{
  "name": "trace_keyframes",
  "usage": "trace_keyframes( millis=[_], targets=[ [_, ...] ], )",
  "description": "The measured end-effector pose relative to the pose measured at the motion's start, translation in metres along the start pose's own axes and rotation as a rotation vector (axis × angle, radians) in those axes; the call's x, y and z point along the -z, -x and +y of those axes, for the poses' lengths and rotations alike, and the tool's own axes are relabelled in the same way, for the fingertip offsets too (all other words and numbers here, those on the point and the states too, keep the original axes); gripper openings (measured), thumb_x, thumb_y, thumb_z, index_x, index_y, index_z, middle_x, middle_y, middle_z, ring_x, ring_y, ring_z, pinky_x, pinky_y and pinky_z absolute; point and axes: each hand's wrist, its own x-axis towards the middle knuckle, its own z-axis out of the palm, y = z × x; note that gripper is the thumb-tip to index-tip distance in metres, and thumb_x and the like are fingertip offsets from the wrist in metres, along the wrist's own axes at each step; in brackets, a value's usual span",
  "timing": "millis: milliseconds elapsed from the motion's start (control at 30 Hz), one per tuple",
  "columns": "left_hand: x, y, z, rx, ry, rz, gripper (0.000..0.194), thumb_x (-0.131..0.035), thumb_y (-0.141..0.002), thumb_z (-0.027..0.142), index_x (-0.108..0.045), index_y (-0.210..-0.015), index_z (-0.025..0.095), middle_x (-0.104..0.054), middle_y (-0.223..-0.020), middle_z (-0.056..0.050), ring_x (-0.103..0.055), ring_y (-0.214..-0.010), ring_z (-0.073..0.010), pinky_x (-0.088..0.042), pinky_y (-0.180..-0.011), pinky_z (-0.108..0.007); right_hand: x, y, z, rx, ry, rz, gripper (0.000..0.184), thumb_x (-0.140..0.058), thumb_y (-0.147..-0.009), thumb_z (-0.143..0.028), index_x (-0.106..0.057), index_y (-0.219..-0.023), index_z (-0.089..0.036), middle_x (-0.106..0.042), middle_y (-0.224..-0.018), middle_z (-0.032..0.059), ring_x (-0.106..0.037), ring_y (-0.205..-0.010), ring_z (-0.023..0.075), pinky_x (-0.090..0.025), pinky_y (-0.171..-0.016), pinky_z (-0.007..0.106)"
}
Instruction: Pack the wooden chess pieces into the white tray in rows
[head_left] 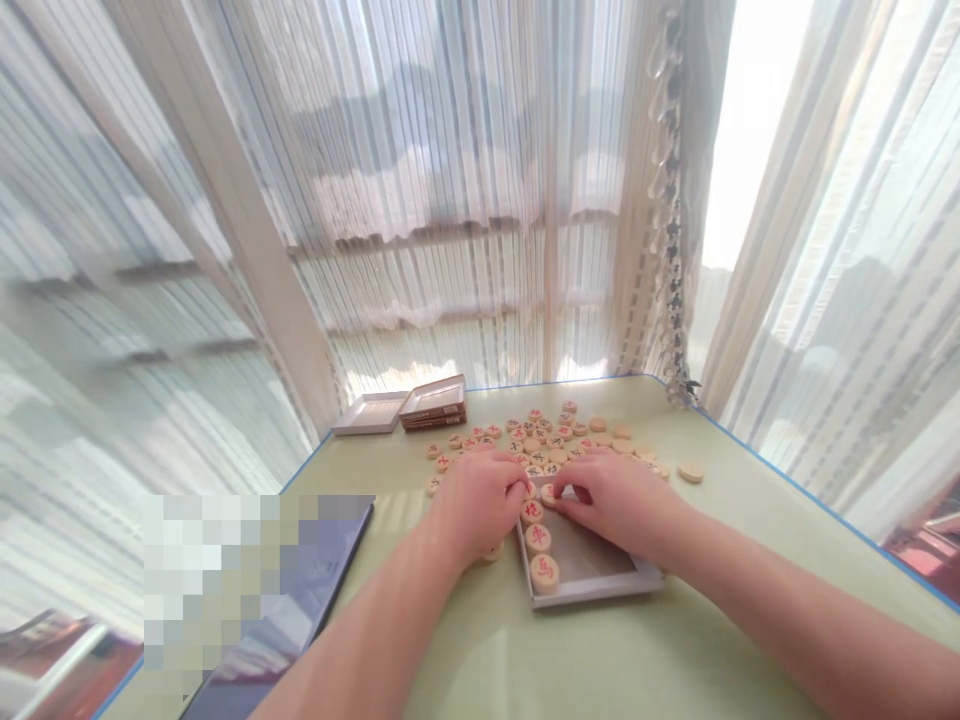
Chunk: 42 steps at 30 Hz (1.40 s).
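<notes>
A round piece (550,494) is pinched by its near-right rim between the thumb and fingertips of the right hand (611,490), inside the far-left corner of the open box (600,596). The fingers of the left hand (480,495) are curled at that same corner, against the end of a row of pieces (544,573) laid along the box's left wall; whether anything is gripped by them cannot be told. The box is set on the tabletop (487,660), centrally, with loose pieces (555,440) spread beyond it towards the far edge. Smaller boxes (433,410) and a shallow tray (371,412) are seen near the tabletop's far-left corner, and a dark slab (330,590) by its left edge.

The pieces look wooden: light, rigid, hardly fragile, smooth enough to be slid flat but apt to roll if tipped on edge. They are best taken by opposite sides of the rim, so that the marked face is left uncovered. The box seems to be thin card, easily nudged or bent; it is best steadied by an outer wall, low down, without the sides being squeezed.
</notes>
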Motion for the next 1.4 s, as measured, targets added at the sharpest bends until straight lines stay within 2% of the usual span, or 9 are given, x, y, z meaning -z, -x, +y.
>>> trace_keyframes(
  millis=[267, 800, 967, 1400],
  targets=[
    [0.0008, 0.0019, -0.0016, -0.026, -0.014, 0.003, 0.025, -0.045, -0.075, 0.012, -0.069, -0.07, 0.02, -0.066, -0.072, -0.003, -0.059, -0.074, -0.015, -0.046, -0.073, -0.026, 0.0002, -0.0009, -0.0026, 0.038, -0.008, 0.017, 0.016, -0.053, -0.076, -0.03, -0.068, -0.079, -0.027, -0.065, -0.072, 0.0017, -0.054, -0.078, 0.0195, -0.035, -0.064, 0.028],
    [0.0038, 0.003, -0.0007, 0.015, -0.059, -0.056, 0.027, -0.043, -0.077, 0.015, -0.068, -0.07, 0.019, -0.066, -0.074, -0.003, -0.059, -0.07, -0.0143, -0.044, -0.068, -0.024, -0.001, -0.0021, -0.0036, 0.01, 0.014, 0.013, 0.018, -0.052, -0.078, -0.033, -0.068, -0.086, -0.031, -0.066, -0.075, -0.0009, -0.056, -0.078, 0.0189, -0.037, -0.063, 0.028],
    [0.0048, 0.003, 0.0, 0.038, -0.032, -0.052, 0.026, -0.043, -0.076, 0.015, -0.069, -0.071, 0.02, -0.066, -0.072, -0.003, -0.06, -0.07, -0.0147, -0.045, -0.068, -0.024, -0.0012, -0.0031, -0.0041, 0.03, 0.031, 0.017, 0.021, -0.052, -0.079, -0.04, -0.069, -0.083, -0.028, -0.065, -0.074, 0.0015, -0.055, -0.08, 0.0201, -0.037, -0.063, 0.029],
    [0.0032, 0.0039, -0.0017, 0.041, -0.032, -0.027, 0.028, -0.042, -0.076, 0.015, -0.069, -0.072, 0.02, -0.066, -0.075, -0.004, -0.06, -0.075, -0.0151, -0.045, -0.072, -0.025, -0.001, -0.003, -0.0048, 0.035, -0.024, 0.013, 0.019, -0.052, -0.079, -0.037, -0.069, -0.087, -0.031, -0.066, -0.074, -0.0002, -0.055, -0.079, 0.0194, -0.037, -0.064, 0.028]
  ],
)
